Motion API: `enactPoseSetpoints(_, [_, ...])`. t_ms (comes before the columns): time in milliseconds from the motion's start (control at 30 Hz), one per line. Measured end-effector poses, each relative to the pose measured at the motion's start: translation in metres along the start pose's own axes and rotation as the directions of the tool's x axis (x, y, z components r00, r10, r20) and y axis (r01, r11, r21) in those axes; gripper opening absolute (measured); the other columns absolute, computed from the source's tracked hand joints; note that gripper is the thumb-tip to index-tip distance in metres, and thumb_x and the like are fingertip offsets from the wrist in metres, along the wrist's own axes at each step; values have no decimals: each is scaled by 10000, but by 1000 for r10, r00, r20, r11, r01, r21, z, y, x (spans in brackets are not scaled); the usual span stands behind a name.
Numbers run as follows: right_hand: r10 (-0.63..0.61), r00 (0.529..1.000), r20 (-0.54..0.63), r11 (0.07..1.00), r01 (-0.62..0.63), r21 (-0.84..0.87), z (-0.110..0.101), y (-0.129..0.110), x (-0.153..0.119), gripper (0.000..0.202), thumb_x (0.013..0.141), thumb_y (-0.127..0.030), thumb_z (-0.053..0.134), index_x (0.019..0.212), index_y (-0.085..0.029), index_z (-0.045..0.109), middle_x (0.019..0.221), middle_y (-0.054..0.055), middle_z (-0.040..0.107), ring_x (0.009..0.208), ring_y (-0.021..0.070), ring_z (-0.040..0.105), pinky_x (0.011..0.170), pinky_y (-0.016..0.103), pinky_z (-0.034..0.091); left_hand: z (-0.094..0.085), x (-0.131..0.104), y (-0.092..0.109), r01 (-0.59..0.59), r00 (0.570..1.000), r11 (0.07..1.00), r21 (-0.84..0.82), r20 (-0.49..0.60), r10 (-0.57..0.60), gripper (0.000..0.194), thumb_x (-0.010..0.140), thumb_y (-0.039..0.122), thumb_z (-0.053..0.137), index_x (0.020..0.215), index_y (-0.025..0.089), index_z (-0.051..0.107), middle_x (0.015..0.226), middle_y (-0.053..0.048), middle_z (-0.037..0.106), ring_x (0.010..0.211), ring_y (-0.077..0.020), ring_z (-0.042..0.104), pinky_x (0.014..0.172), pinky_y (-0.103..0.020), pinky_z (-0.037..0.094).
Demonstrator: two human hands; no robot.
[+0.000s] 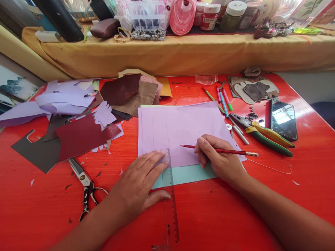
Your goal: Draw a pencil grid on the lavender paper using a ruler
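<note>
Head view showed the left hand [142,176] spread flat, forearm slanting from lower left, fingertips on the clear ruler [172,216], which partly overlay the purple paper [191,125] on the red table [222,223]. The ruler looked light, stiff and slippery, best pinned mid-length; the paper seemed thin, easily creased. The right hand [220,158], fingers curled, gripped a pencil [231,151], its tip aimed left.

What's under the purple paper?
Under the purple paper, a blue-green sheet peeks out at the near edge, a greenish strip at the far edge. The rest is covered.
</note>
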State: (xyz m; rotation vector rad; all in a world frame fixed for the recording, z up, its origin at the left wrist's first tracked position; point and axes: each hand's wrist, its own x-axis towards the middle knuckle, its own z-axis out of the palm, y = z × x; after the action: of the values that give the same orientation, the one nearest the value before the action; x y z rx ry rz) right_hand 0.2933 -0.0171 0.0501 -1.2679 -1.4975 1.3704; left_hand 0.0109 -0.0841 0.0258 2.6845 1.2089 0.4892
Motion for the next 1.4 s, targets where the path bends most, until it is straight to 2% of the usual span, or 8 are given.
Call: enactPoseSetpoints(1400, [-15, 1000, 6, 1000, 15, -1, 0, 1, -1, 556, 1055, -696, 636, 769, -221, 679, 532, -30, 577, 502, 148, 510, 524, 297, 419, -1, 1, 0, -9, 1000, 1000, 20, -6, 9, 610, 1144, 643, 450, 1492, 153, 556, 1591, -189, 621, 1496, -332, 575, 1193, -519, 536])
